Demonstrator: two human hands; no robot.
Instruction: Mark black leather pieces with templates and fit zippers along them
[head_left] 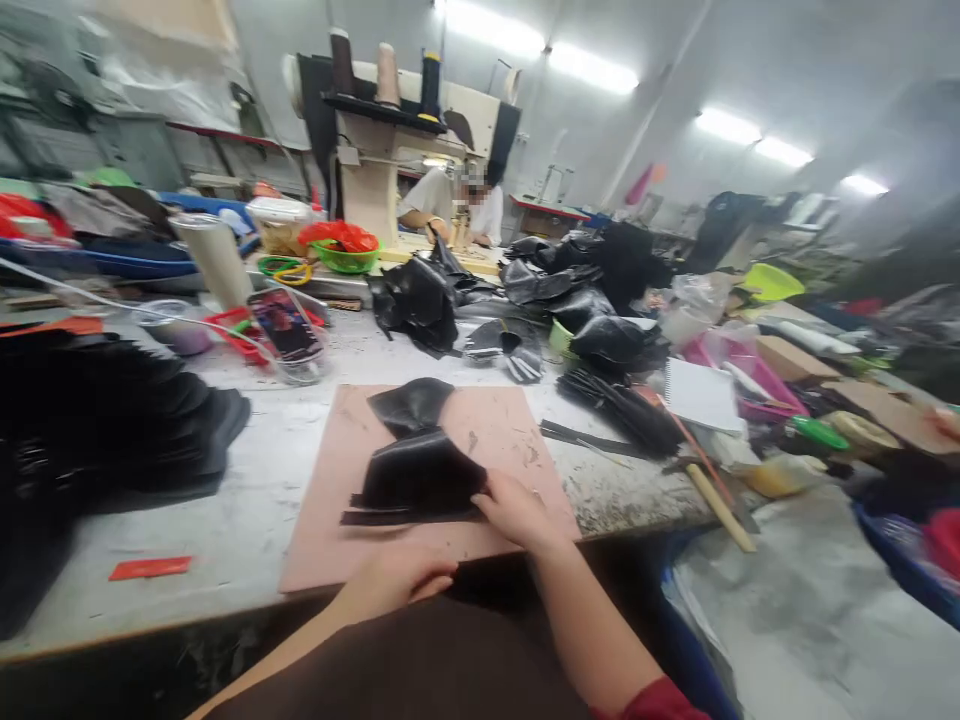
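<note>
On a pink board [311, 535] lies a curved black leather piece [420, 475], its right corner pinched by my right hand [514, 510] between thumb and fingers. A narrow black strip [397, 518] runs along the near edge of that piece. Just behind it, partly overlapped, is a second black leather piece [412, 405]. My left hand [409, 575] rests at the board's front edge, apart from the leather. Its fingers are curled in, and nothing shows in them.
Stacked black pieces [127, 420] fill the left; a red strip [150, 568] lies nearer. Black leather parts [420, 300] are heaped behind the board. A hammer [720, 505] and notepad [701, 395] are at right. Beyond, a person [480, 210] sits behind a sewing machine [367, 180].
</note>
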